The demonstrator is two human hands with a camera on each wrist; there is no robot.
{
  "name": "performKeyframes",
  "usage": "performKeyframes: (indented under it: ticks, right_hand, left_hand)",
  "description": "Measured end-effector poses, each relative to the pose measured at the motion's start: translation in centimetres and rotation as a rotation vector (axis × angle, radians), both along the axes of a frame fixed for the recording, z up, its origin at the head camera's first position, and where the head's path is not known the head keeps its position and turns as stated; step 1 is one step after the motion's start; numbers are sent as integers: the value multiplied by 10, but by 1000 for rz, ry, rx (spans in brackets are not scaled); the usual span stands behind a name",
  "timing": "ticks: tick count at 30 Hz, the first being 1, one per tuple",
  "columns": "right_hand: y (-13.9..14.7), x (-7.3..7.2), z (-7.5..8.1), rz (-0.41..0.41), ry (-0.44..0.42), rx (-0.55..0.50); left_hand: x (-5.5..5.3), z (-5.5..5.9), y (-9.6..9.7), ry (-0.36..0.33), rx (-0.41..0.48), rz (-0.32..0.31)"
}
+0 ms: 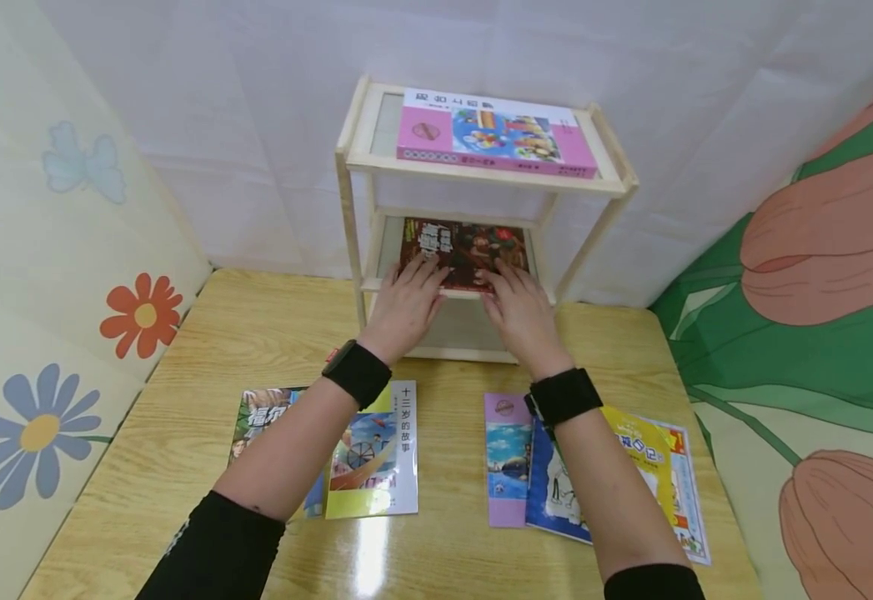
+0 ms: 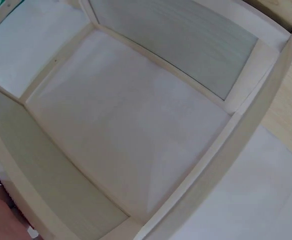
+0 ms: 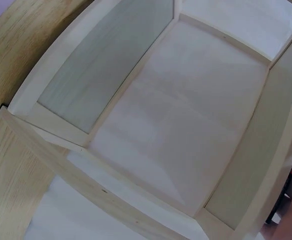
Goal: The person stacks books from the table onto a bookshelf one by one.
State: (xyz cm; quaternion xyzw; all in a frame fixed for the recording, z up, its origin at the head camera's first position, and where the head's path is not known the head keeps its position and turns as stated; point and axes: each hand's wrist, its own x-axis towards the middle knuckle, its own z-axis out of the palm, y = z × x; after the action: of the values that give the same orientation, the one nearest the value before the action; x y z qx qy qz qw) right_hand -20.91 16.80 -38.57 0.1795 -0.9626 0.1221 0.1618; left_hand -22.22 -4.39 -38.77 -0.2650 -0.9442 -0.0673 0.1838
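Note:
A dark red-brown book (image 1: pixel 474 246) lies flat on the middle shelf of a small wooden rack (image 1: pixel 601 204). My left hand (image 1: pixel 406 304) rests on the cover's left front part, fingers stretched over it. At the right front part, my right hand (image 1: pixel 522 317) rests with its fingers extended on the cover. Both thumbs are near the book's front edge. Each wrist view looks into the rack below that shelf. Parts of the left hand (image 2: pixel 3 212) and the right hand (image 3: pixel 291 215) show at the frame edges beside the book's edge.
A pink book (image 1: pixel 504 137) lies on the rack's top shelf. On the wooden table, a yellow and white book (image 1: pixel 368 458) overlaps others under the left arm. At right are a pink book (image 1: pixel 507 467), a blue book (image 1: pixel 556 492) and a yellow book (image 1: pixel 646 446). A white cloth hangs behind.

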Motion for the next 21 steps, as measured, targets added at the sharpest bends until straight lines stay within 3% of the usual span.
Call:
performKeyframes:
  ticks: [9,21]
  right_hand:
    - [-2,-4,1,-19,-74,47]
    - [-5,-4,-7,-30,-41,80]
  left_hand:
    - [-1,-2,-3,-23,-26,-7]
    - [-4,-5,-3,-13,-38,-13]
